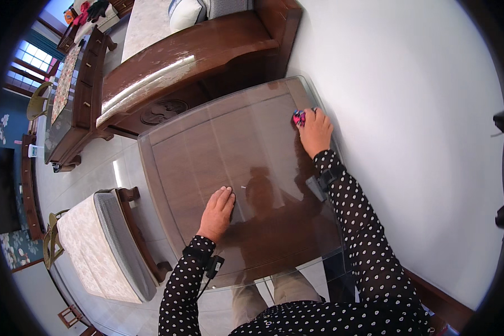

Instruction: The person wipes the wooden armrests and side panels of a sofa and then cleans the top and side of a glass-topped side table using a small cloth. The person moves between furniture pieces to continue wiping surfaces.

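My right hand (317, 128) grips a crumpled pink, black and blue patterned cloth (299, 118) on the glass top near the far right corner of a dark wooden table (193, 159). Flat on the glass, left of the middle, lies my left hand (218, 210), palm down and holding nothing visible. A tiny pale object (243, 187) shows on the glass just right of it. Both wrists carry dark strapped devices, and the sleeves are black with white dots.
A white wall (395, 126) runs close along the table's right side. Beyond the far edge stands a carved wooden sofa (185, 71) with cushions. A padded bench (96, 248) is at the left, and a long wooden drawer table (82, 101) stands farther back.
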{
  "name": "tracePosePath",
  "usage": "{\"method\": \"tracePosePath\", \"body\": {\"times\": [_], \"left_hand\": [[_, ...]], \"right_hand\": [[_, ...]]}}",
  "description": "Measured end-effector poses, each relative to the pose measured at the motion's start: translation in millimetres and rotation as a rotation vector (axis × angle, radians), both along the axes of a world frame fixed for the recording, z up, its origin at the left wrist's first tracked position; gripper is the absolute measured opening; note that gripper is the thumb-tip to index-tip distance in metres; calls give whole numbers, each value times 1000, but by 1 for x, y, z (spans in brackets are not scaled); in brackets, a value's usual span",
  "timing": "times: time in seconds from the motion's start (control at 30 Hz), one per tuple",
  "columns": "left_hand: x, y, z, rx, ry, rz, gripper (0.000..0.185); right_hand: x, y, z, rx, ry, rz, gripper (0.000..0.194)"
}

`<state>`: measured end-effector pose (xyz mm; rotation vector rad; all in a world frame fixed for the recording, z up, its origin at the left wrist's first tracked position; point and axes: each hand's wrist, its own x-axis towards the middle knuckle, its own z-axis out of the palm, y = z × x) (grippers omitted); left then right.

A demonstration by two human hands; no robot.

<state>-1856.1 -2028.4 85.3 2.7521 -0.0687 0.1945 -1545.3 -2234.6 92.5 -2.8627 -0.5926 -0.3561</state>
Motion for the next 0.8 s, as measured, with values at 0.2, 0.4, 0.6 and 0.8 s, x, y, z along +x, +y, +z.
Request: {"method": "tracePosePath", "body": {"times": [0.2, 0.4, 0.6, 0.8], "left_hand": [[-3, 4, -5, -8, 40, 0, 39], [5, -2, 9, -18, 44, 29, 38], [25, -24, 26, 153, 35, 16, 48], [30, -21, 16, 288, 181, 16, 48]], "right_hand": [[40, 3, 3, -105, 135, 18, 46], [-32, -63, 7, -33, 137, 28, 50], [-164, -147, 17, -41, 233, -93, 56], [-282, -212, 27, -10, 318, -313, 61]]}}
